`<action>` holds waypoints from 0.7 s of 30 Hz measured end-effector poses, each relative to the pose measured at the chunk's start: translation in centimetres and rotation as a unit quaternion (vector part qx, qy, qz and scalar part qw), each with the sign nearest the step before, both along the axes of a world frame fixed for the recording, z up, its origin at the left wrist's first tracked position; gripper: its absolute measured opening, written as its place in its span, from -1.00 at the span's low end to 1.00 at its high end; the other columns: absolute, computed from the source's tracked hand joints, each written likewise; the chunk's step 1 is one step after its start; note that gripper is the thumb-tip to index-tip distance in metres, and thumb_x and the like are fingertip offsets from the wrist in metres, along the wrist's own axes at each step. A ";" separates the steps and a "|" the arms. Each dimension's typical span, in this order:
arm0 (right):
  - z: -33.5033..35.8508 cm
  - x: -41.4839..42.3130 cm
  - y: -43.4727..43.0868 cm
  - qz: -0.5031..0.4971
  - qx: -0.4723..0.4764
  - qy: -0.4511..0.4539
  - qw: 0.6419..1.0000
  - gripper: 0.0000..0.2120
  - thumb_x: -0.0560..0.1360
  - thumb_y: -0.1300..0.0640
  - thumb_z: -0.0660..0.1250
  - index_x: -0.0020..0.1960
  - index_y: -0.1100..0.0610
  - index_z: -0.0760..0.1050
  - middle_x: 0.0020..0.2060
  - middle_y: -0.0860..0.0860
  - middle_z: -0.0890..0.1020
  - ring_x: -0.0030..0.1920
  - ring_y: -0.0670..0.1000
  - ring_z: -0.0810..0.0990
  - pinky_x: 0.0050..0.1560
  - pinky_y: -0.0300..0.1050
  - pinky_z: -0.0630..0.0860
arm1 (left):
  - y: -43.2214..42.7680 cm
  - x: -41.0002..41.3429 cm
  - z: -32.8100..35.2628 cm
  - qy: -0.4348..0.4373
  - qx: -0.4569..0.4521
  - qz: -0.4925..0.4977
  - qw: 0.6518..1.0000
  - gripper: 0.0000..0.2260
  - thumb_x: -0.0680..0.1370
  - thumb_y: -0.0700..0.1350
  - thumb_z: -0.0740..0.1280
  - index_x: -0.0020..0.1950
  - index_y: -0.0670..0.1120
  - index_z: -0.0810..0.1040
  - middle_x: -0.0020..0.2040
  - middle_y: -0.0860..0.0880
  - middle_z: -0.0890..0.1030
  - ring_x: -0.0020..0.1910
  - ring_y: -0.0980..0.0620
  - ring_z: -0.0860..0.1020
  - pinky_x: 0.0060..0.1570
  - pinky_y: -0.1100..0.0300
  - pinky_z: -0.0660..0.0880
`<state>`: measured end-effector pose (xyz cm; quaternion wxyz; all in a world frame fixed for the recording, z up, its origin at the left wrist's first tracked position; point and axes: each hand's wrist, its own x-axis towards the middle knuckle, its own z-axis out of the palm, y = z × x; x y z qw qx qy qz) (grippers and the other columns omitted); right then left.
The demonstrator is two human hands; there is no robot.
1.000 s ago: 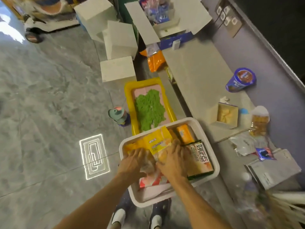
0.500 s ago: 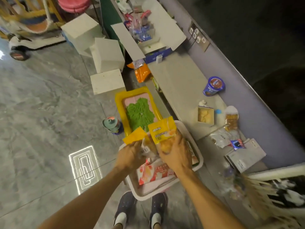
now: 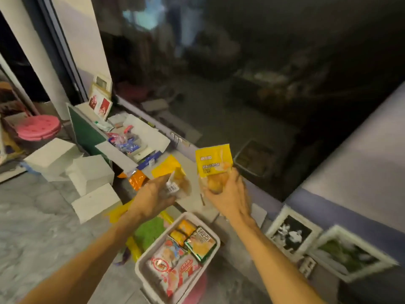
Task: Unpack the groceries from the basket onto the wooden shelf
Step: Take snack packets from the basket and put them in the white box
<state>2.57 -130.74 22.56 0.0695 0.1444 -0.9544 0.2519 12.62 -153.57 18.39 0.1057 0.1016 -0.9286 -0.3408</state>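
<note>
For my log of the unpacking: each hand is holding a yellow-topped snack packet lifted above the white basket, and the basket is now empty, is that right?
Not quite: the head view shows the white basket still holds several packets. The rest stands: the left hand and the right hand each hold a yellow-topped packet above it.

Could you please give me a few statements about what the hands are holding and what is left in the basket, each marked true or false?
1. Each hand holds a yellow-topped snack packet. True: the left hand grips one packet and the right hand grips another.
2. The white basket is empty. False: several packets remain in it, including a green-edged one.
3. Both held packets are raised above the basket. True.
4. The right hand's packet shows its printed yellow label to the camera. True.
5. The pink stool stands to the right of the basket. False: it is far off to the left.
</note>
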 end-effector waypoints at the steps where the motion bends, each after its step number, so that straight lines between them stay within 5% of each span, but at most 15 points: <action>1: 1.8 0.3 1.3 -0.016 -0.002 0.004 1.000 -0.04 0.33 -0.51 0.47 0.43 0.12 0.28 0.21 0.17 0.61 0.23 0.27 0.61 0.05 0.10 0.57 | 0.5 -0.5 2.0 0.006 -0.010 -0.021 1.000 -0.56 0.47 0.00 0.57 0.32 0.06 0.55 -0.03 0.14 0.62 -0.13 0.05 0.57 -0.16 0.09 0.47; 10: 11.6 4.1 18.6 -0.149 -0.005 0.045 0.988 0.01 0.34 -0.55 0.43 0.49 0.10 0.26 0.30 0.11 0.58 0.26 0.20 0.61 0.10 0.11 0.57 | 14.0 -4.5 12.8 0.050 -0.083 -0.187 0.978 -0.51 0.44 0.08 0.56 0.34 0.10 0.55 0.06 0.09 0.67 -0.06 0.01 0.64 -0.04 0.04 0.60; 21: 15.8 18.1 48.2 -0.333 0.006 0.095 0.938 -0.03 0.32 -0.57 0.43 0.41 0.12 0.34 0.23 0.10 0.63 0.20 0.21 0.65 0.00 0.09 0.57 | 46.1 -0.4 15.8 0.150 -0.115 -0.360 0.914 -0.42 0.44 0.33 0.42 0.41 0.22 0.42 0.07 0.10 0.69 -0.05 -0.07 0.65 -0.10 0.01 0.59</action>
